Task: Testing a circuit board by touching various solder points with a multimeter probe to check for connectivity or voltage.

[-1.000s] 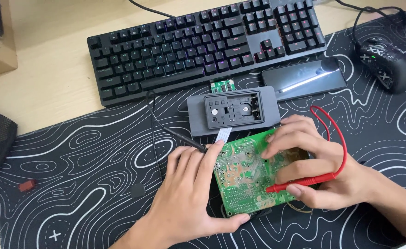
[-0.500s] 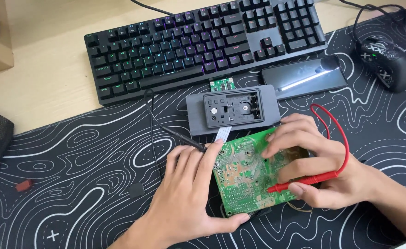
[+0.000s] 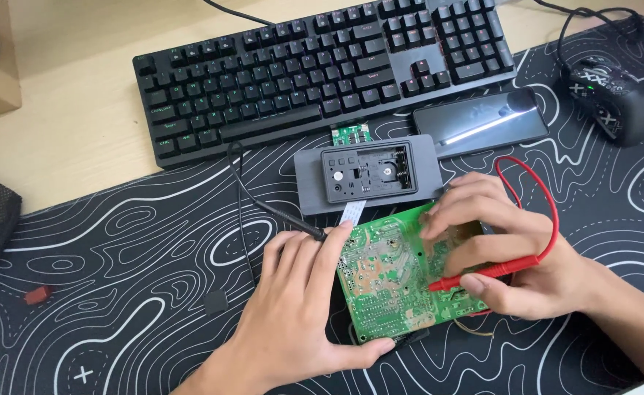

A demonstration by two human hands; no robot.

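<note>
**Probe tip on bare solder: a small slip could bridge two joints**

You're pinning the green circuit board (image 3: 388, 281) with your left hand (image 3: 300, 307), fingers spread flat along its near-left edge and your thumb hooking round the bottom corner. That hand is lying open, pressing rather than gripping. Your right hand (image 3: 512, 263) is closing around the red probe (image 3: 486, 272), thumb underneath and fingers curled over the board's far side, with the tip lying on the solder side just inboard of your thumb.

Here's the risk as I'm judging it: the joints under that tip are sitting close together, so a small skid could be touching two at once. Your right fingertips are also resting on bare solder, which could be throwing off a reading.

The red lead (image 3: 541, 197) is looping up beyond your right knuckles; a snag there could be tugging the probe sideways. The black lead (image 3: 263, 201) is running in above your left fingers, and whether its tip is making contact I cannot tell.

The board is lying loose on the patterned mat (image 3: 117, 278), so only your left palm is stopping it from sliding. The grey module (image 3: 369, 174) just beyond your fingertips is hanging on a thin ribbon; shifting the board could be straining it.
</note>
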